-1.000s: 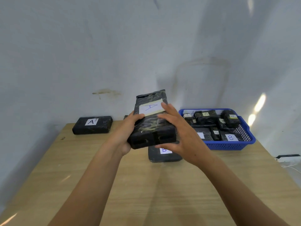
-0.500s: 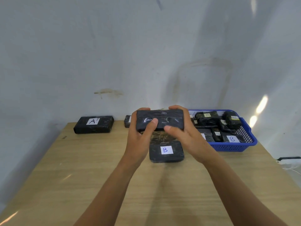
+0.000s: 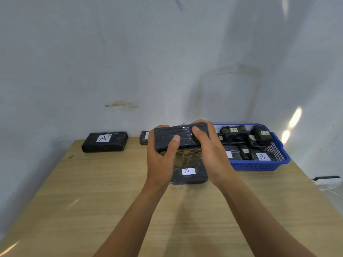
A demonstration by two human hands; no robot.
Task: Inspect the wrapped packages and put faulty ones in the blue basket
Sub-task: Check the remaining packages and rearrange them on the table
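Well left of the blue perforated plastic basket, a black film-wrapped rectangular package labelled A lies on the wooden worktop. Just left of the basket, the left hand and right hand grip a second black wrapped package, raised off the worktop; a B-labelled black package lies flat. The basket holds more packages.

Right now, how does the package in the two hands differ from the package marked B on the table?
The held package is in the air, gripped by the left hand and right hand; the B package lies flat on the table. The held package shows no label toward the camera; the B package shows a white label on top. Both are black, shiny-wrapped blocks.
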